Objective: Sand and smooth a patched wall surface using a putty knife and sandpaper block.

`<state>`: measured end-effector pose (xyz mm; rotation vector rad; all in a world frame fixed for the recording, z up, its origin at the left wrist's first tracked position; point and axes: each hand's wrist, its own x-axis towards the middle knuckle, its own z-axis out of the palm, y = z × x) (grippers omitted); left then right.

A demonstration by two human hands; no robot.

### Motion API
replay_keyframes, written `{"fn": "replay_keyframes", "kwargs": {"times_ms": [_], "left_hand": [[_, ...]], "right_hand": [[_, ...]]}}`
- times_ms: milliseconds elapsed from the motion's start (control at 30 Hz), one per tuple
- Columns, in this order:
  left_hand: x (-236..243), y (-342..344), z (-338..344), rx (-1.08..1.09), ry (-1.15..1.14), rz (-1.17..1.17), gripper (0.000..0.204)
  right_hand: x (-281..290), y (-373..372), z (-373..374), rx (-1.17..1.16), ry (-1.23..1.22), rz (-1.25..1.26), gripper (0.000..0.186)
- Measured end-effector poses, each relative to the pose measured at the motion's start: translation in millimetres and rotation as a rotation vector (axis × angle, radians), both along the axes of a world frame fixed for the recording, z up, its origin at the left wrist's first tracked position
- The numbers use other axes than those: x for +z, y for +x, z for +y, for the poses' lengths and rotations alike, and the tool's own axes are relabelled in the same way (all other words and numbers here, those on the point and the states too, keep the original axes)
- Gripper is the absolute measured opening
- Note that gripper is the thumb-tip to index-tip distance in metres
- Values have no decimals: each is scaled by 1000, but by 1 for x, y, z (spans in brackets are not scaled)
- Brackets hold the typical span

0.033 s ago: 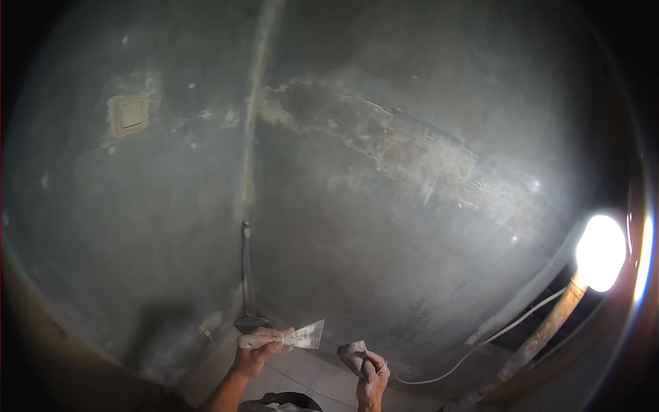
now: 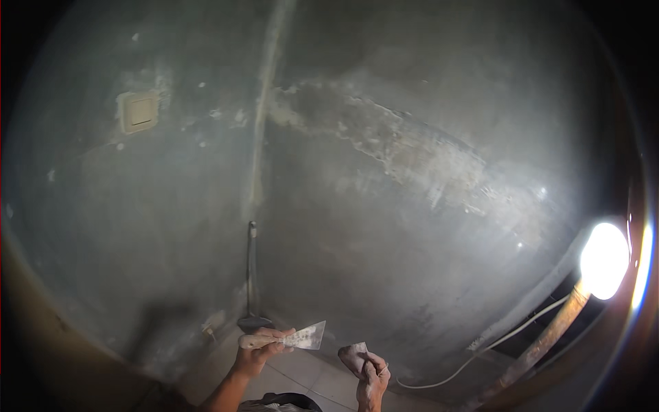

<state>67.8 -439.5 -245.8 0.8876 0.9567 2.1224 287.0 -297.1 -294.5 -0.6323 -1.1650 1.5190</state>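
Note:
My left hand (image 2: 255, 355) is closed round the pale handle of a putty knife (image 2: 307, 336). Its broad blade points right and is smeared with whitish filler. To the right, my right hand (image 2: 373, 381) pinches a flat, dusty, pinkish-grey piece (image 2: 353, 357) with a pale corner; its exact kind is unclear. Both hands are held low in front of the grey wall (image 2: 357, 254), apart from each other. A rough, patchy pale band (image 2: 419, 151) slants across this wall, well above my hands.
A cream wall switch (image 2: 140, 112) is at upper left. A dark long-handled tool (image 2: 251, 275) stands in the corner. At right, a glowing lamp (image 2: 605, 261) tops a stained pole (image 2: 549, 338), with a white cable (image 2: 453, 374) near it. A dark curved rim (image 2: 295, 398) shows below.
The wall, switch and lamp sit slightly farther right and mostly lower in the picture, as the view has shifted a little. My hands keep almost the same pose and hold the same things.

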Motion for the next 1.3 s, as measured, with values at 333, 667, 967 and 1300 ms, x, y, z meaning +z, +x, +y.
{"fn": "replay_keyframes", "kwargs": {"times_ms": [333, 667, 967, 1300], "left_hand": [[-2, -12, -51, 240, -41, -27, 10], [16, -20, -70, 322, -91, 102, 13], [14, -17, -98, 422, 0, 178, 14], [8, -21, -139, 636, -61, 142, 14]], "right_hand": [[3, -44, -8, 272, -12, -117, 32], [-13, -41, -8, 187, -112, -40, 42], [-21, -58, -16, 234, -385, 114, 20], [-20, -98, -32, 512, -323, 141, 36]]}}
